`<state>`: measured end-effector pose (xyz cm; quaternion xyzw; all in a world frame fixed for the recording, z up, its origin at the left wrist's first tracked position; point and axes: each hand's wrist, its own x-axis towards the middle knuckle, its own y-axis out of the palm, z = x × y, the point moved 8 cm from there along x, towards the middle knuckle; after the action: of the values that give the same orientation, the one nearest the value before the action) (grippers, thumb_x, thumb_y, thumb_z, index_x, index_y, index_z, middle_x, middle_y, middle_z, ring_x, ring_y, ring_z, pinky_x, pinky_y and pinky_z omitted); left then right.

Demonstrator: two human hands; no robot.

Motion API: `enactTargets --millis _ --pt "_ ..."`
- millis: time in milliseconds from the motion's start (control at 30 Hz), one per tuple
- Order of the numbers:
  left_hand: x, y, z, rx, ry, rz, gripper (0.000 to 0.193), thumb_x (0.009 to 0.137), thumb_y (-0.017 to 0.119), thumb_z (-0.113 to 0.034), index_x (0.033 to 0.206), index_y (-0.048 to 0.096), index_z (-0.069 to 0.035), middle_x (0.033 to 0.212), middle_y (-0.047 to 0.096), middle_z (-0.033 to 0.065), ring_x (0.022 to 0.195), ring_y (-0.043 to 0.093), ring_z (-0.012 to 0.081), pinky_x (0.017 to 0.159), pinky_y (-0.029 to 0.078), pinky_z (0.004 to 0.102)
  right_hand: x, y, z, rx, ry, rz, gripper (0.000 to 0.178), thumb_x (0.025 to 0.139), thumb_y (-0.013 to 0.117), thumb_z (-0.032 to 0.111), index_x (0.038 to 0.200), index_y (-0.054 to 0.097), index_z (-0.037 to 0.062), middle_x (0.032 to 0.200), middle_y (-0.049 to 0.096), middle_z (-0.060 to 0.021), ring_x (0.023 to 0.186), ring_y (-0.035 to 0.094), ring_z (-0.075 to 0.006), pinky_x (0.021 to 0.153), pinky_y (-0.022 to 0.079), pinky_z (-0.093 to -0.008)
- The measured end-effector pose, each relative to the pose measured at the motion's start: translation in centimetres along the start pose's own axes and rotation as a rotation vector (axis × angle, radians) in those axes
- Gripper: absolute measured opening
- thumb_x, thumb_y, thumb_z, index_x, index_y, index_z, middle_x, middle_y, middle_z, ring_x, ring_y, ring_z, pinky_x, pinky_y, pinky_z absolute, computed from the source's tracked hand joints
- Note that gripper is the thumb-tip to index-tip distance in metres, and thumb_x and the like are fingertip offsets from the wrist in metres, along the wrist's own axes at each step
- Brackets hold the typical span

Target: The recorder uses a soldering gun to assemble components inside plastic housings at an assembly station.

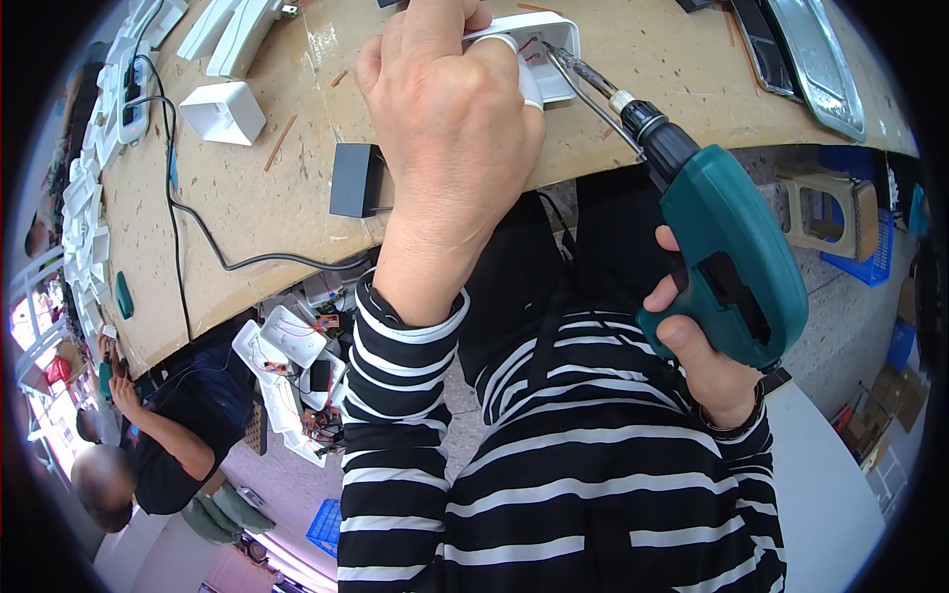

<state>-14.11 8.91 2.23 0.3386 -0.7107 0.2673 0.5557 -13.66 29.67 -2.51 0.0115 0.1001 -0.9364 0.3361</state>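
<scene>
My right hand point(692, 346) grips the handle of a green soldering gun point(736, 247), whose long metal tip and thin side tube point up and left. The tip reaches into an open white plastic housing point(568, 44) at the table's near edge. Thin red wires point(531, 44) show inside the housing, by the tip. Over the housing's left end, my left hand point(455, 119) is closed with its fingers bent. Its fingertips are partly hidden behind the knuckles, and a white curved piece point(524, 69) shows beside it.
A black box point(356, 180) stands left of my wrist, near a white tapered housing point(223, 112) and a black cable point(203, 232). Metal-rimmed trays point(825, 74) lie at right. A co-worker's arm point(163, 430) is at lower left, beside white housings point(282, 385) below table level.
</scene>
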Motion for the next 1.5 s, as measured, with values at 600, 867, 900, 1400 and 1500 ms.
enactTargets --millis 600,867,900,1400,1500 --pt "0.8 2.4 0.2 0.577 -0.296 0.646 0.008 0.062 0.061 0.001 0.069 0.061 0.002 0.083 0.056 0.0121 0.078 0.052 0.0292 0.072 0.039 0.0368 1.0 -0.1 0.5 -0.143 -0.064 -0.004 0.060 0.078 0.069 0.011 0.130 0.040 0.0023 0.121 0.052 -0.0182 0.081 0.058 -0.0125 0.071 0.050 -0.0241" --pt "0.8 2.4 0.2 0.575 -0.297 0.641 0.007 0.062 0.060 0.001 0.069 0.061 0.003 0.083 0.055 0.0120 0.077 0.052 0.0290 0.071 0.039 0.0362 0.9 -0.3 0.7 -0.113 -0.065 -0.025 0.059 0.078 0.069 0.008 0.129 0.041 0.0015 0.117 0.054 -0.0172 0.080 0.058 -0.0124 0.071 0.049 -0.0244" --pt "0.8 2.4 0.2 0.575 -0.296 0.641 0.007 0.062 0.060 0.001 0.069 0.061 0.003 0.083 0.055 0.0120 0.077 0.052 0.0290 0.071 0.039 0.0362 0.9 -0.3 0.7 -0.113 -0.065 -0.025 0.059 0.078 0.069 0.008 0.129 0.041 0.0015 0.117 0.054 -0.0172 0.080 0.058 -0.0124 0.071 0.049 -0.0244" --pt "0.7 2.5 0.3 0.580 -0.286 0.655 0.008 0.061 0.059 0.002 0.069 0.060 0.002 0.082 0.055 0.0121 0.077 0.052 0.0291 0.070 0.039 0.0363 1.2 -1.1 1.1 -0.013 -0.066 -0.212 0.025 0.070 0.076 0.005 0.090 0.062 -0.0001 0.076 0.063 -0.0053 0.065 0.061 -0.0123 0.059 0.049 -0.0230" --pt "-0.2 2.9 1.3 0.592 -0.272 0.649 0.008 0.061 0.059 0.002 0.068 0.060 0.002 0.082 0.056 0.0120 0.076 0.053 0.0291 0.070 0.039 0.0360 1.1 -0.3 0.8 -0.112 -0.059 -0.036 0.056 0.077 0.070 0.007 0.126 0.044 -0.0009 0.113 0.056 -0.0159 0.078 0.058 -0.0127 0.070 0.049 -0.0242"
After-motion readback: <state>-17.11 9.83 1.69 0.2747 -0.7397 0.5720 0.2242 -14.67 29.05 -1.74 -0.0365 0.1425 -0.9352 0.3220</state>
